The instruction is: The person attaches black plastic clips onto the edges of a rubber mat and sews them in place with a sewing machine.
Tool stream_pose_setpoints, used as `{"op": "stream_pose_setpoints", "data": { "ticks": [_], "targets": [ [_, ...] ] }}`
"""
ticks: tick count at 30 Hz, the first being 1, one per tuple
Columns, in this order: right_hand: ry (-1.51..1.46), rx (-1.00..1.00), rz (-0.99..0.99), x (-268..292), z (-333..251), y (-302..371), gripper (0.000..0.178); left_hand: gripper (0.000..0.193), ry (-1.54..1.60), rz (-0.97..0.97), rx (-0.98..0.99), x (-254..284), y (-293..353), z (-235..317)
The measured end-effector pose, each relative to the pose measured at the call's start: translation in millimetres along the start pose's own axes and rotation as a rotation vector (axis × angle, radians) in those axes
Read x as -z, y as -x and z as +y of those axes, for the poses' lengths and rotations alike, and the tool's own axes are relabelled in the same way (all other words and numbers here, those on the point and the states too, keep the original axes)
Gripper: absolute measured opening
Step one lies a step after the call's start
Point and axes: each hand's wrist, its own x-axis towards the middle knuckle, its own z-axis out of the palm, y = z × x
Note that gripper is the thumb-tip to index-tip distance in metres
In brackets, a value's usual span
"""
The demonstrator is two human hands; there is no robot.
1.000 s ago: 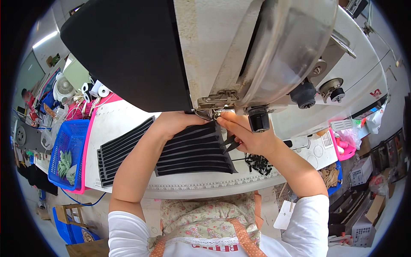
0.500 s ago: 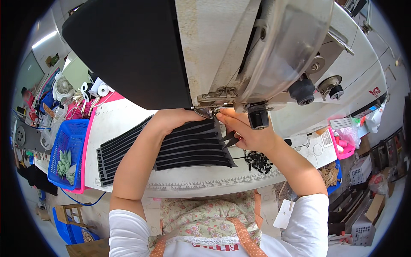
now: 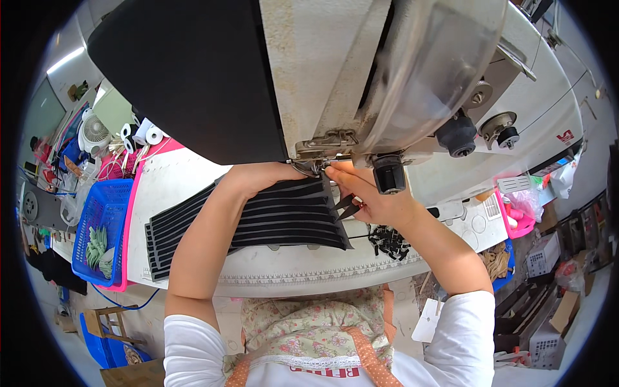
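The sewing machine [image 3: 322,71] looms over my white table [image 3: 171,171], with the black striped fabric [image 3: 290,222] running under its head. My left hand [image 3: 267,177] lies on it, fingertips hidden, so I can't tell if they pinch; my right hand [image 3: 369,191] curls round black snips [image 3: 348,209], whose blades could snag the cloth, and a slip beside the presser foot [image 3: 320,169] might catch my fingertips.

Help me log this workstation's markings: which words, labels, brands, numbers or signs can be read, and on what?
Red lettering, partly covered, on the white shirt: wording not copied here.
Red emblem on the sewing machine: not copied either.
Ruler strip along the table edge: figures too small.
White carton: dark print too small.
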Motion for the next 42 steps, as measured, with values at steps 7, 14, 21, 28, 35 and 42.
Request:
{"op": "stream_pose_setpoints", "data": {
  "ticks": [7,14,21,28,35,42],
  "targets": [
    [-0.069,-0.031,0.0,-5,4,3,0.051,0.036,-0.065,0.078,0.002,-5,3,19],
    [-0.038,-0.037,0.072,1,-6,-1,0.043,0.039,-0.083,0.059,0.075,-5,15,34],
    [-0.63,-0.624,0.528,15,-43,4,0.02,0.029,-0.207,-0.037,0.26,-8,44,63],
    [-1.186,-0.948,0.923,10,-58,-15,0.015,0.013,0.265,-0.046,0.199,-38,53,27],
    [-1.111,-0.953,0.892,2,-45,-27,0.015,0.009,0.547,0.193,0.132,-63,63,3],
    [-0.758,-0.94,0.783,-15,-30,-13,0.014,0.011,0.716,0.215,0.128,-67,62,-1]
  ]
}}
